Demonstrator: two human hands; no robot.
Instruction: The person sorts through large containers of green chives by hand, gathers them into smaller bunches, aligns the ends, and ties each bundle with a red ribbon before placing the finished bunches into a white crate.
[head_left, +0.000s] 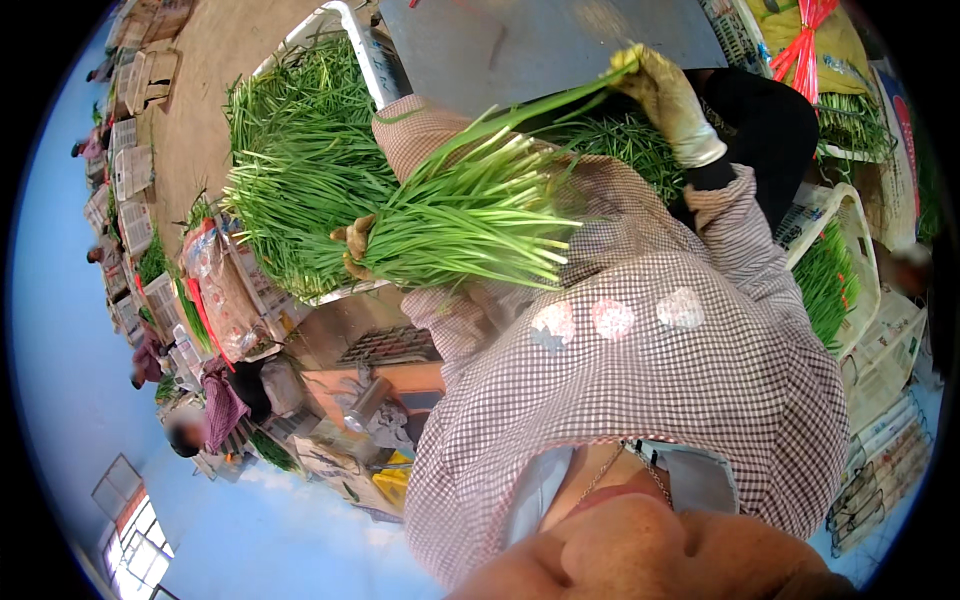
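Observation:
My left hand [355, 245], in a brownish glove, is closed round a thick bunch of long green chives [470, 225]; most of the hand is hidden behind the leaves. The bunch lies in front of my checked smock, its pale stalk ends pointing right. Up at the right, my right hand [668, 105] in a stained yellow glove pinches a few chive leaves [565, 105], stretched between it and the bunch. Below that hand, more loose chives [635, 150] rest by my lap.
A white crate [355, 40] heaped with chives stands at my left. Ahead is a grey flat surface [560, 45]. To the right are a white basket [868, 262] of chives and a yellow sack [835, 50] tied with red ribbon. Other people [225, 405] sit among crates at far left.

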